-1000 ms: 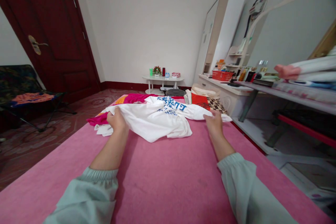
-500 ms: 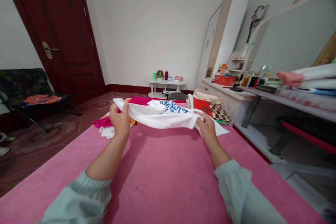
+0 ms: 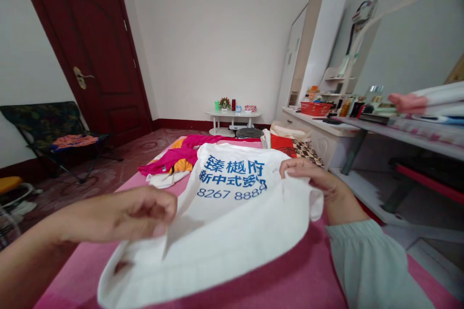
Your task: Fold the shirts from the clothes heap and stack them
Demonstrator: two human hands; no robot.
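Note:
A white T-shirt [image 3: 232, 231] with blue printed characters and digits lies over the pink bed cover [image 3: 308, 280], its near edge lifted and curving toward me. My left hand [image 3: 134, 212] pinches the cloth on the left side, fingers closed on it. On the right, my right hand [image 3: 308, 174] grips the shirt's other side, with the fabric bunched at the fingertips. The shirt's far end rests flat, beside a pile of magenta and orange clothes [image 3: 177, 157] and a small white cloth [image 3: 166, 179].
Patterned red and checked fabric [image 3: 290, 147] lies at the bed's far right. A white dresser [image 3: 311, 125] holding a red basket [image 3: 315, 108] stands on the right. At left is a folding chair [image 3: 39, 120] near the dark red door [image 3: 105, 58]. A low white table [image 3: 234, 114] stands by the far wall.
Both hands have come nearer and moved apart, drawing the shirt's near edge toward me. The shirt is now spread out, with its blue print showing fully. The view has shifted slightly.

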